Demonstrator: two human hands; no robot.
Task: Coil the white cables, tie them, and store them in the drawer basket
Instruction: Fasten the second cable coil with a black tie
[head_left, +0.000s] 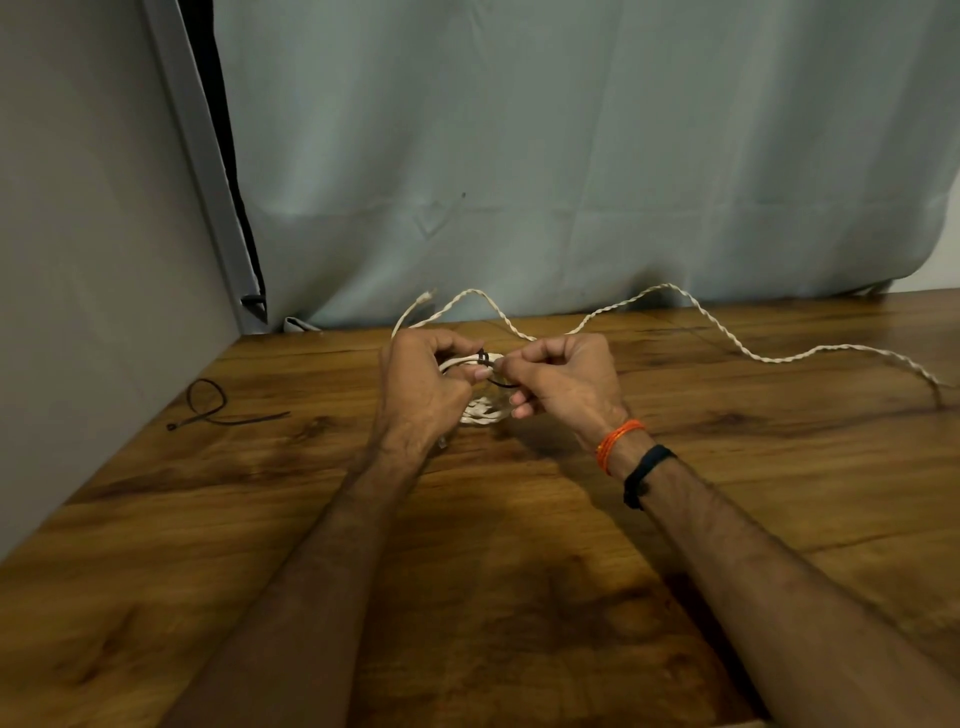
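From the head view I see both hands meeting over the table (519, 597), just this side of the curtain (571, 156). My left hand (423, 387) has its fingers curled round the coil (480, 410) of white cable, gripping the bundle from the left; the thumb and forefinger close on the top of the loops where the black tie (484, 357) wraps them. My right hand (563, 379) is also curled, thumb and forefinger pinching the tie's free tail, which bows as a thin dark arc under the fingertips; the lower fingers are tucked in loosely and touch nothing I can make out.

The coil sits between the two hands, mostly hidden by them, its lower loops showing pale just below the knuckles. I cannot tell whether it rests on the table or is lifted clear of it.

A second, loose cable (701, 317) lies behind the hands, near the curtain's hem. Its long axis runs left to right, snaking in waves from a plug end (426, 296) behind the left hand out toward the table's right edge.

Well left of the hands, a spare tie (208, 410) lies on the table, looped, its tail pointing right.

The right wrist carries an orange thread (618, 444) and a black band (647, 473).
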